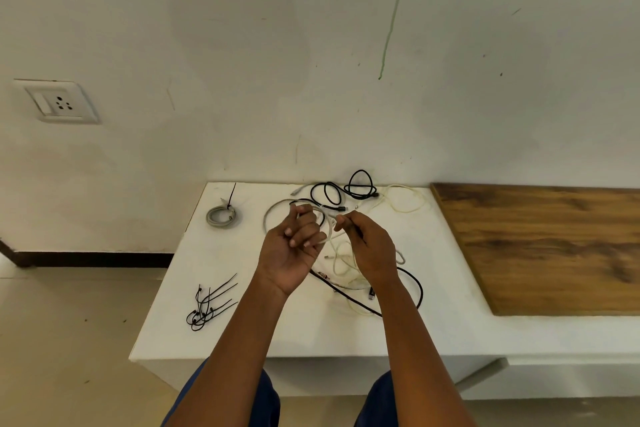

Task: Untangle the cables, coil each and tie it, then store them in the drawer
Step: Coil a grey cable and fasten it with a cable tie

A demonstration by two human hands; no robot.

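Winding up the thin grey-white cable (277, 210)

The left hand (294, 246) holds the round loops above the white table (242, 333) — fingers curled around them. The right hand (367, 246) pinches the loose end just beside, so the next loop goes leftward.

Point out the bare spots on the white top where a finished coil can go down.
Bare: the near edge of the white top, and between the tied grey coil and the zip ties. The wooden board is bare too. Crowded: the loose cables at the back and under both hands.
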